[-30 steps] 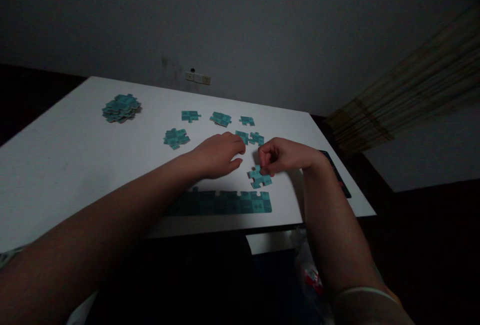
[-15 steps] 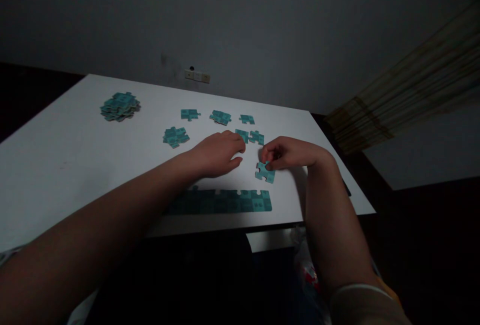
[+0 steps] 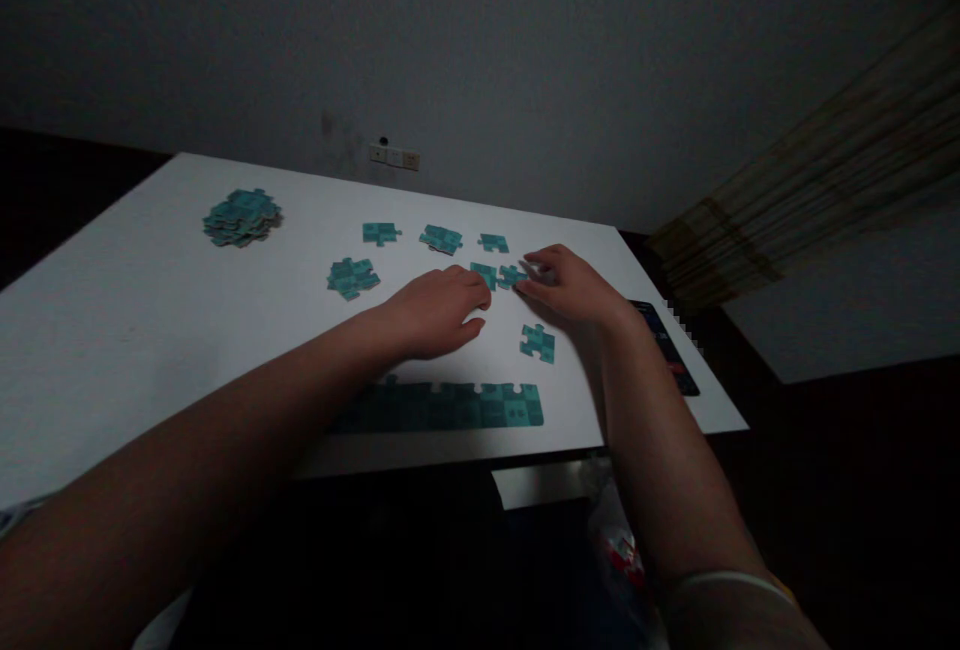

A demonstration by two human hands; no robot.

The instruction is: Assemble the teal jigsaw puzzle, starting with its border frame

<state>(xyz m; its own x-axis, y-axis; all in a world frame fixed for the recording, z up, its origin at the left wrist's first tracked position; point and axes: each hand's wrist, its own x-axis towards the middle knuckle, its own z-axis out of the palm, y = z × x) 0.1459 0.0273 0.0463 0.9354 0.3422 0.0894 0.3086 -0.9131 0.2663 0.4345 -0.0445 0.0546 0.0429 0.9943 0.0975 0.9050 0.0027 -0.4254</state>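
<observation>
My right hand is at the right end of two teal jigsaw pieces, its thumb and fingers apart by the right-hand piece. Whether the thumb touches that piece I cannot tell. My left hand hovers or rests over the middle of the table, fingers loosely bent, thumb apart, holding nothing; the left-hand piece lies just beyond its fingertips. A single jigsaw piece lies below my right hand. Nearer me is a joined strip of puzzle, its left part hidden by my left forearm.
The white table bears a tall pile of pieces at far left, a smaller pile, and other pieces along the back. A dark flat object lies at the right edge. A wall with sockets stands behind.
My right hand has let go of the single jigsaw piece, which now lies slightly further right, and has moved away from me to the two pieces. My left hand has hardly moved.
</observation>
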